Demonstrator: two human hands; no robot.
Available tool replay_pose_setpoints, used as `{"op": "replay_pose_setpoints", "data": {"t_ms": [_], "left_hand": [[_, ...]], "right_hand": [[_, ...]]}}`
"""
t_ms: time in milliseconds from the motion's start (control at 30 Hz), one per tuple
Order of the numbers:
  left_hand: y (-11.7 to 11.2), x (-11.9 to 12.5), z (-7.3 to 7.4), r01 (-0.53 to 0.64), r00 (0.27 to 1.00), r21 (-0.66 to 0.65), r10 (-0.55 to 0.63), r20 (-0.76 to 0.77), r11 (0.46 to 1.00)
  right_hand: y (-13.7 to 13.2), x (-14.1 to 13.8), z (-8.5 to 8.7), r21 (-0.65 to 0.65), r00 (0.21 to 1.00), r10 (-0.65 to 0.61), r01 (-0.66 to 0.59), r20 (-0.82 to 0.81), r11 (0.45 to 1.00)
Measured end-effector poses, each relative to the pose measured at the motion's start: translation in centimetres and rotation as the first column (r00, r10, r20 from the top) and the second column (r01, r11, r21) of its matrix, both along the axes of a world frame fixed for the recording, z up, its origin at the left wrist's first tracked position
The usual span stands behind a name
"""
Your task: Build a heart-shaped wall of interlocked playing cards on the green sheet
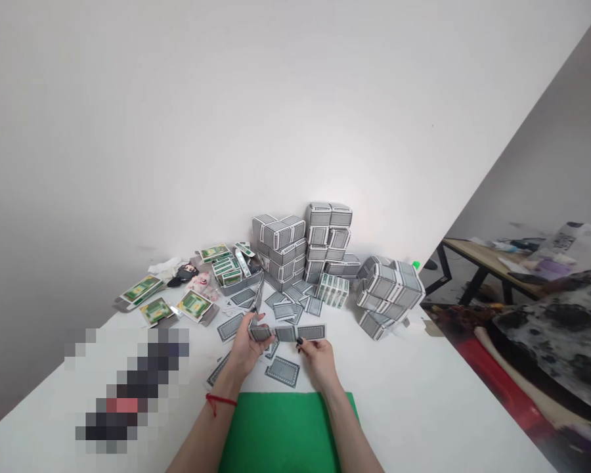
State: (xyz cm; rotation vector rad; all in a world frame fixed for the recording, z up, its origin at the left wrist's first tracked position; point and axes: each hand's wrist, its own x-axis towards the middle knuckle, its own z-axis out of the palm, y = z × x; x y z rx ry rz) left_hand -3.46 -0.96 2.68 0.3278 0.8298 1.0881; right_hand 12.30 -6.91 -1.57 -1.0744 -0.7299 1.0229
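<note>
A strip of grey-backed playing cards (286, 334) joined end to end is held up above the white table. My left hand (247, 343) grips its left part, where another card stands up at an angle. My right hand (319, 360) pinches the strip's lower edge near the right-hand card, with dark-nailed fingers. Beneath lies a loose playing card (282, 372), face down. More loose cards (284, 310) are scattered just beyond my hands. A green mat (285, 427) lies between my forearms.
Behind stand stacked blocks of folded cards (282, 253), a taller block stack (329, 230) and another block pile (391, 289) at right. A card deck (333, 290) sits between them. Green-and-yellow card boxes (194, 305) and a small pink doll (201, 284) lie left. A pixelated patch covers something dark.
</note>
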Motion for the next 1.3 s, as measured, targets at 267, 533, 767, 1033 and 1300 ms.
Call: {"op": "replay_pose_setpoints", "data": {"t_ms": [267, 533, 767, 1033, 1300], "left_hand": [[0.1, 0.0, -0.5, -0.032, 0.999, 0.016, 0.031, 0.013, 0.999], [-0.1, 0.4, -0.3, -0.028, 0.999, 0.012, 0.028, -0.028, 1.000], [-0.1, 0.1, -0.4, -0.028, 0.999, 0.027, 0.029, -0.025, 0.999], [-0.1, 0.1, -0.3, -0.020, 0.999, 0.027, 0.021, -0.048, 0.999], [0.4, -0.2, -0.8, -0.046, 0.999, 0.017, 0.046, -0.023, 0.999]], "right_hand": [[0.0, 1.0, 0.2, 0.065, 0.982, -0.006, 0.018, -0.189, 0.998], [0.0, 1.7, -0.2, 0.059, 0.958, 0.023, -0.006, -0.286, 0.998], [0.1, 1.1, -0.3, 0.065, 0.925, 0.034, -0.010, -0.377, 0.998], [0.0, 1.1, -0.1, 0.087, 0.980, 0.010, 0.007, -0.199, 0.996], [-0.1, 1.6, -0.2, 0.085, 0.996, 0.004, -0.012, 0.092, 0.996]]}}
